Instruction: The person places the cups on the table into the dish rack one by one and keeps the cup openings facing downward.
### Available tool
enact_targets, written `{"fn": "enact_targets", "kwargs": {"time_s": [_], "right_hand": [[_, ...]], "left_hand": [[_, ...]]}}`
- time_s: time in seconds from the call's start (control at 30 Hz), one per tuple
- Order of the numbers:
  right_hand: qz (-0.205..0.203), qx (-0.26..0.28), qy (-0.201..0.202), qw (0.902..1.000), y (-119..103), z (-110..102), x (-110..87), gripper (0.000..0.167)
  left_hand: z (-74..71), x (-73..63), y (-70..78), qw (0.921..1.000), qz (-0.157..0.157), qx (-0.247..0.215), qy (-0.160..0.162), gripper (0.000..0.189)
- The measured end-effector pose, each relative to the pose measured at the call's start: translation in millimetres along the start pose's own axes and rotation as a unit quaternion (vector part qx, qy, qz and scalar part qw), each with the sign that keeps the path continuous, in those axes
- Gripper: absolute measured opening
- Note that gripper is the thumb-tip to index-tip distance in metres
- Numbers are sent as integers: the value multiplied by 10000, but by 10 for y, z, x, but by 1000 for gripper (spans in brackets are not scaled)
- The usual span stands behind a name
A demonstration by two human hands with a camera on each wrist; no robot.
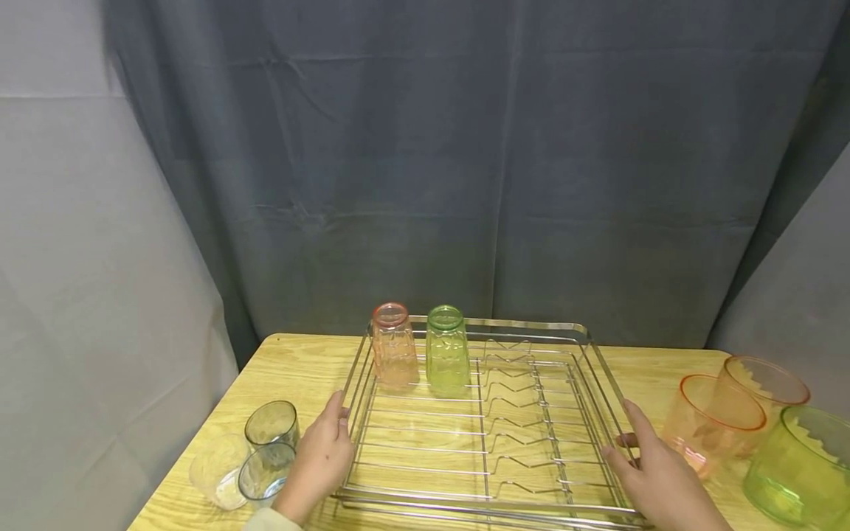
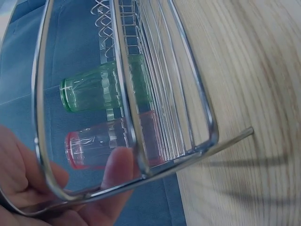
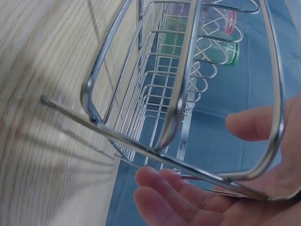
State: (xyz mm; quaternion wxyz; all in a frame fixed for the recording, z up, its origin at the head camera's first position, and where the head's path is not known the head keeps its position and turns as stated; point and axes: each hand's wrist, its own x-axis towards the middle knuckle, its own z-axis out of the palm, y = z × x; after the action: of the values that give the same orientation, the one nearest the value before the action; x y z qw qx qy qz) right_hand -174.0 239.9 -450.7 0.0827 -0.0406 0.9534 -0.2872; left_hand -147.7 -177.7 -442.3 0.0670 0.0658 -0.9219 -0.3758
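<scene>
Silver wire dish rack [image 1: 518, 324], over yellow wood-grain table [image 1: 302, 361]; cannot tell whether touching down. Grasped at left side by left hand [image 1: 320, 451], at right side by right hand [image 1: 664, 476]. Upturned at far left inside: pink transparent tumbler [image 1: 395, 354], just beside green transparent tumbler [image 1: 448, 361]. Farther left, three smoky and clear glasses [image 1: 272, 422]; right, two orange transparent cups [image 1: 707, 428], green transparent cup [image 1: 800, 472].

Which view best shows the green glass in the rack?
Head view: the green glass shows whole and largely unobstructed. The left wrist shows it sideways in frame, crossed by the rack; the right wrist, only partly, through the rack.
</scene>
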Motion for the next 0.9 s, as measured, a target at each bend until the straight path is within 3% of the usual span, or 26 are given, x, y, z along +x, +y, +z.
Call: {"fn": "enact_targets", "kwargs": {"time_s": [0.9], "right_hand": [[3, -37, 144, 9999, 27, 32, 40, 88]], "left_hand": [[8, 21, -19, 9996, -264, -109, 18, 51]]}}
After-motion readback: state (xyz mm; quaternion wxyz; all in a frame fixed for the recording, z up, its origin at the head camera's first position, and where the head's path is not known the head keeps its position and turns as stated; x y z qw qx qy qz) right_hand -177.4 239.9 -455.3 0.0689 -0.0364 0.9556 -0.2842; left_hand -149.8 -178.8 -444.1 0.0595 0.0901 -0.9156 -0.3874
